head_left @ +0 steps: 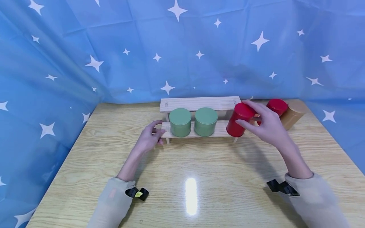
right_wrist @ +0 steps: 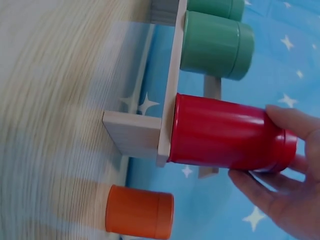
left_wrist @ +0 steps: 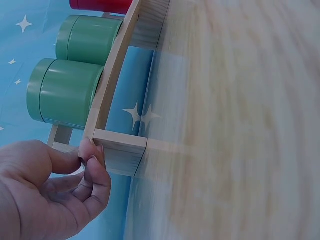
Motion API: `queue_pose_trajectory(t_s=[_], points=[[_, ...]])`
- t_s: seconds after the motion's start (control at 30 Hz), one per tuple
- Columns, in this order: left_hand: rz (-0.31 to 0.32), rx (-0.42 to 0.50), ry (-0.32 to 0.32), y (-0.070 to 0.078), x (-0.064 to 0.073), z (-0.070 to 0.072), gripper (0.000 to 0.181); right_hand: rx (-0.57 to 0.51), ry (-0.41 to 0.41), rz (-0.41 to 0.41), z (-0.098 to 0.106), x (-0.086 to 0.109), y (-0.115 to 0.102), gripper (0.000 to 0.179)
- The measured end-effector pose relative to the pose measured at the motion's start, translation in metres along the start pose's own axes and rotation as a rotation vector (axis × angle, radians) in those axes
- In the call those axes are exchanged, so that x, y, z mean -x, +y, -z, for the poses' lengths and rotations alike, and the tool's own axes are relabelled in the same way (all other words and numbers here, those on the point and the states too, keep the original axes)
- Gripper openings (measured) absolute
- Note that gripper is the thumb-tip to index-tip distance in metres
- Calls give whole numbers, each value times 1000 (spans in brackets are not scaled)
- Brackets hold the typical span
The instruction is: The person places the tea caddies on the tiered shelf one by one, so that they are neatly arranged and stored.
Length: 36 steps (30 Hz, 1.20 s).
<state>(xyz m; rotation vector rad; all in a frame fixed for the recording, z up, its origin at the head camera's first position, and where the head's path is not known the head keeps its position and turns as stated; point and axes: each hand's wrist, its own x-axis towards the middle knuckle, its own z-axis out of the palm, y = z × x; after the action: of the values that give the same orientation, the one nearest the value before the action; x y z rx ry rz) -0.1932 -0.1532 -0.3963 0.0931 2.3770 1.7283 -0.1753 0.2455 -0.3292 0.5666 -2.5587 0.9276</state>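
Observation:
A two-step wooden shelf (head_left: 201, 103) stands at the back of the table. Two green canisters (head_left: 180, 123) (right_wrist: 217, 45) are upright on its lower step. My left hand (head_left: 149, 136) pinches the left end of that step between thumb and fingers, as the left wrist view (left_wrist: 60, 192) also shows. At the step's right end, my right hand (head_left: 266, 123) grips a taller red canister (right_wrist: 225, 132) near its lid. The canister's base meets the board in the right wrist view.
Right of the shelf stand a second red canister (head_left: 277, 106) and a tan canister (head_left: 295, 112). An orange canister (right_wrist: 140, 212) is on the table beside the shelf, mostly hidden in the head view. A blue star-patterned cloth (head_left: 199, 63) hangs close behind.

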Motion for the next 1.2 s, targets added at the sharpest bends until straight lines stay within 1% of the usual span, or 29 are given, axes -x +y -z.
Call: queue_pose_trajectory(t_s=[0.1, 0.33, 0.57, 0.73, 0.87, 1.03, 1.2], points=[[7, -2, 5, -1, 0, 0, 50, -14, -19, -4, -5, -4, -2, 71], [3, -5, 1, -2, -1, 0, 50, -12, -61, -61, -14, -14, -9, 73], [-5, -13, -8, -2, -2, 0, 51, -34, -51, -38, -21, -19, -11, 73], [-2, -13, -9, -2, -2, 0, 51, -43, -34, -35, -24, -18, -13, 73], [-3, -15, -5, -2, -2, 0, 50, -31, -20, -34, -25, -17, -14, 71], [-5, -9, -1, -3, -2, 1, 49, -16, -20, -33, -26, -17, -14, 72], [-8, -4, -2, -2, -2, 1, 50, -33, -19, -23, -27, -18, -12, 74]])
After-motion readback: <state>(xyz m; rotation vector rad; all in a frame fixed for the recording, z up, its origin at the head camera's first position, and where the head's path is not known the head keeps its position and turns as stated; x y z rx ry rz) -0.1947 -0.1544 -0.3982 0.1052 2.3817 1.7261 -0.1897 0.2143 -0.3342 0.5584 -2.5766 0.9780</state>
